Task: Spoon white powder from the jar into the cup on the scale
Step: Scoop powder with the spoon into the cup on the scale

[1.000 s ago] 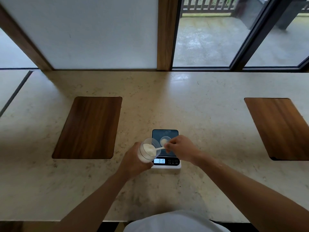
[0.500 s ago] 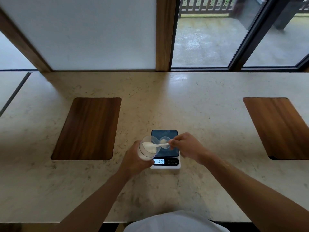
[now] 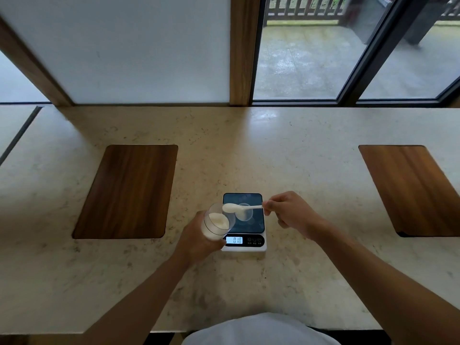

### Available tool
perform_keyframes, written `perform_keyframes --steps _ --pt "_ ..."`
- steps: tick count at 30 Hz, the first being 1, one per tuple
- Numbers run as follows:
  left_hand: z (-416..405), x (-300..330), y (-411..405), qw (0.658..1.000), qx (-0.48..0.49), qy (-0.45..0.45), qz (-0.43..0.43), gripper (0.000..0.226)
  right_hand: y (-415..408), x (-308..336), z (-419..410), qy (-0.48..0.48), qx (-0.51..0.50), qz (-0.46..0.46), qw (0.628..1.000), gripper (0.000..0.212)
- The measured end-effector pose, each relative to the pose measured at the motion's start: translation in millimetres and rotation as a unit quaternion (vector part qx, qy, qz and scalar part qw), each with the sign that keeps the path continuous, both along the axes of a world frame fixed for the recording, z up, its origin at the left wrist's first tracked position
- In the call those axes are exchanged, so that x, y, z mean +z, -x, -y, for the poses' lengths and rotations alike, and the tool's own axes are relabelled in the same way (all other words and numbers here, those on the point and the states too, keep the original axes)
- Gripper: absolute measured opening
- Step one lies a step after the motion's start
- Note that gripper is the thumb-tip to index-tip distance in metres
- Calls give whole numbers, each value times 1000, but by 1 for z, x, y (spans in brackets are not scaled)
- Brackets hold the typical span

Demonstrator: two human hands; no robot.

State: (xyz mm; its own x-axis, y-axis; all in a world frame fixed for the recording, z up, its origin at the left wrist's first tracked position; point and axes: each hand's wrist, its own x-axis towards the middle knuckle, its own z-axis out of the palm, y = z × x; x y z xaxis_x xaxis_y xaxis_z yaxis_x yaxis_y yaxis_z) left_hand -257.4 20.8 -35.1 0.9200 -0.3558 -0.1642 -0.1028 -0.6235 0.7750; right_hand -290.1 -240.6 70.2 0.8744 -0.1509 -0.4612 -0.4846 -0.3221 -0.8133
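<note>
Right hand (image 3: 290, 215) pinches loaded spoon (image 3: 239, 207) at cup's (image 3: 244, 212) 9 o'clock rim; left hand (image 3: 199, 239) grips tilted jar (image 3: 217, 221). Any wobble risks powder on scale (image 3: 245, 220).

1. The tabletop (image 3: 286, 150) is pale cream stone with faint brown veining; its far edge runs along the wall and the window frames, and its near edge lies closest to the person.
2. A dark wooden panel (image 3: 127, 191) lies flat in the left half, about midway between the far and near edges.
3. A second wooden panel (image 3: 413, 190) lies toward the right edge, cut off by the view.
4. A scale (image 3: 245, 222) with a dark platform and a white base stands between the two panels, nearer the near edge; its lit display faces that edge.
5. A narrow dark seam (image 3: 18, 138) crosses the far left corner.
</note>
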Motion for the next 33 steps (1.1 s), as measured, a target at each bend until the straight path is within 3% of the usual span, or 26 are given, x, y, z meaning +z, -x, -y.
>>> perform_keyframes --steps 16,33 --pt "-10 9 -1 1000 17 -2 -4 75 5 -28 26 3 -27 -16 1000 35" --pt "-11 5 1 1000 6 2 -7 76 11 -59 25 66 -56 -57 995 36"
